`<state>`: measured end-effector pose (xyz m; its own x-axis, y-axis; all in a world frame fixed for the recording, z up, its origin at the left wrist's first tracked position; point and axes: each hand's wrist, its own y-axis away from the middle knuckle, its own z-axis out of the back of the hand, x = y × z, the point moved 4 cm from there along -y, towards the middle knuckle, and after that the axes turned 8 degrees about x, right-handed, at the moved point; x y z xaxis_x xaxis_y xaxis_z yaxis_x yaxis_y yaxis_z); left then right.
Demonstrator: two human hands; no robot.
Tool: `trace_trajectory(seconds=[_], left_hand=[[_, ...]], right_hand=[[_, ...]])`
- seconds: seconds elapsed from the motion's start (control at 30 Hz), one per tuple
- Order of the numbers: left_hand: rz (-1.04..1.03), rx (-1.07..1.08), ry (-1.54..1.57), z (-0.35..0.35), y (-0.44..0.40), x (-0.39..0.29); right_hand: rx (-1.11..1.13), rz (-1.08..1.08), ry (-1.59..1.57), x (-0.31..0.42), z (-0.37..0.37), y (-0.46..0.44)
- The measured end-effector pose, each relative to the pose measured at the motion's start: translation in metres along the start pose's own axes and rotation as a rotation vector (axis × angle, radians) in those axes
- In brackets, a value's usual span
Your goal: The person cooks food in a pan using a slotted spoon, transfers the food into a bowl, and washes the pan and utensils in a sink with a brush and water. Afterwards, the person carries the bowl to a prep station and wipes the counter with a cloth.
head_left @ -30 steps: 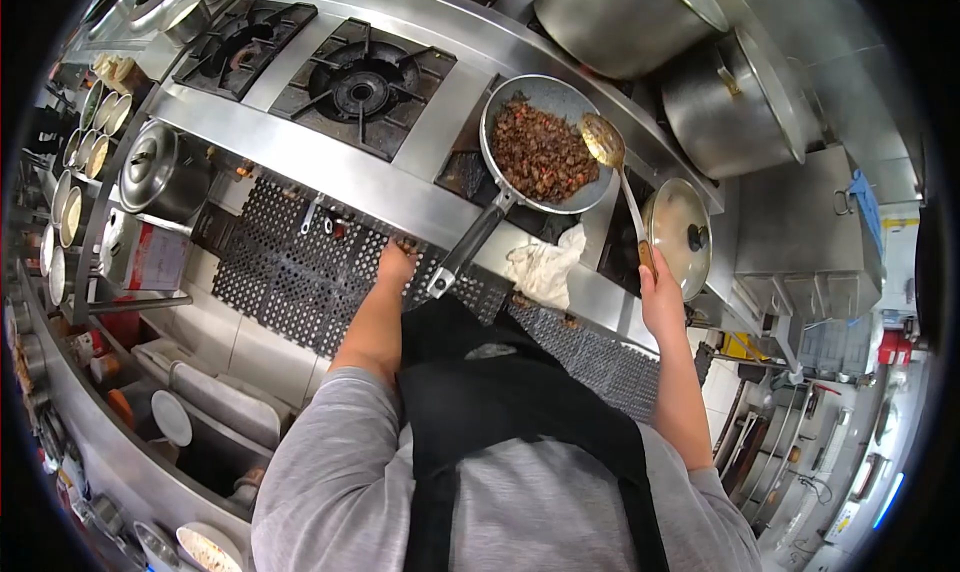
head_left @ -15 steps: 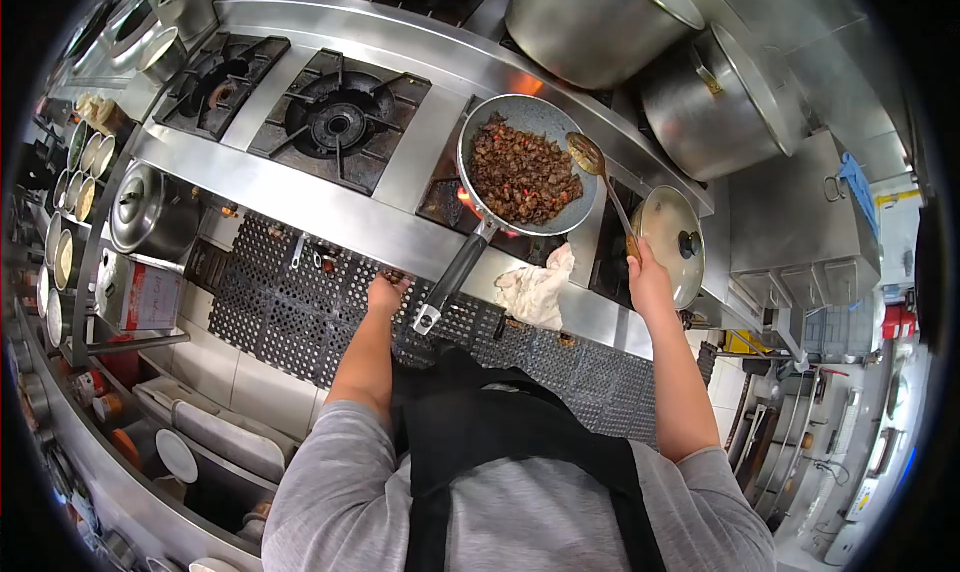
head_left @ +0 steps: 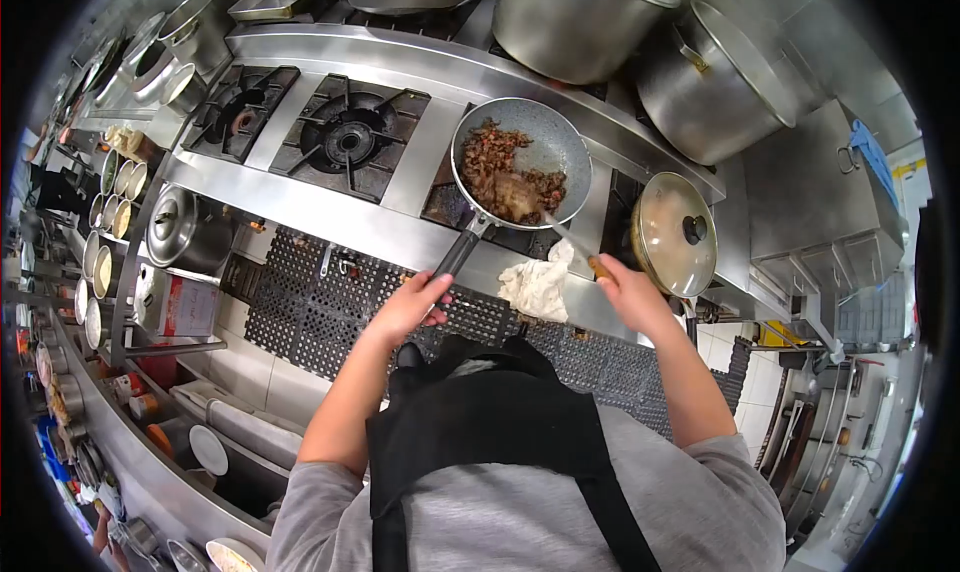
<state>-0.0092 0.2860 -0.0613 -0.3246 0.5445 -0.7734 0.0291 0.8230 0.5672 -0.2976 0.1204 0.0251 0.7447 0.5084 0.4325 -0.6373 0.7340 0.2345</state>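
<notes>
A grey speckled frying pan (head_left: pixel 562 144) sits on a burner with browned chopped meat and red bits (head_left: pixel 487 159) in it. The meat is gathered toward the pan's left and near side. My left hand (head_left: pixel 412 305) is closed round the end of the pan's black handle (head_left: pixel 460 254). In my right hand (head_left: pixel 632 290) is the wooden grip of a long metal cooking spoon (head_left: pixel 570 236). Its head is in the meat near the pan's front rim, smeared by motion. A crumpled white cloth (head_left: pixel 537 284) lies on the stove's front ledge between my hands.
To the right stands a lidded pan (head_left: pixel 668 227) with a glass lid. Large stockpots (head_left: pixel 580 22) stand behind the stove. Two burners (head_left: pixel 350 140) with iron grates are on the left, and a lidded steel pot (head_left: pixel 185 227) stands beyond them. Black perforated mats (head_left: pixel 300 287) cover the floor.
My left hand has moved up onto the pan handle and closed on it. The spoon has swung from the pan's right rim into the meat, which is now bunched left. The burner flame no longer shows.
</notes>
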Motion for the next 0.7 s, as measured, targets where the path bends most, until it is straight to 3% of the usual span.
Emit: trace_trajectory(seconds=[0.07, 0.2, 0.33, 0.47, 0.6, 0.7], left_hand=[[-0.073, -0.058, -0.27, -0.002, -0.011, 0.009], [-0.107, -0.099, -0.235, 0.0, 0.002, 0.025], [-0.11, -0.154, -0.281, 0.001, 0.016, 0.028], [-0.084, -0.149, -0.204, -0.004, 0.018, 0.025], [-0.051, -0.151, -0.238, -0.005, 0.017, 0.027], [-0.038, -0.143, -0.262, -0.009, 0.022, 0.02]], right_hand=[[0.149, -0.17, 0.166, 0.004, -0.016, -0.008], [0.024, -0.218, 0.247, 0.013, -0.001, -0.029], [-0.147, -0.215, 0.163, -0.031, -0.006, -0.066], [-0.052, -0.211, 0.079, -0.031, -0.029, -0.087], [-0.02, 0.073, -0.093, -0.043, -0.008, -0.069], [-0.004, -0.2, -0.123, -0.046, 0.016, -0.062]])
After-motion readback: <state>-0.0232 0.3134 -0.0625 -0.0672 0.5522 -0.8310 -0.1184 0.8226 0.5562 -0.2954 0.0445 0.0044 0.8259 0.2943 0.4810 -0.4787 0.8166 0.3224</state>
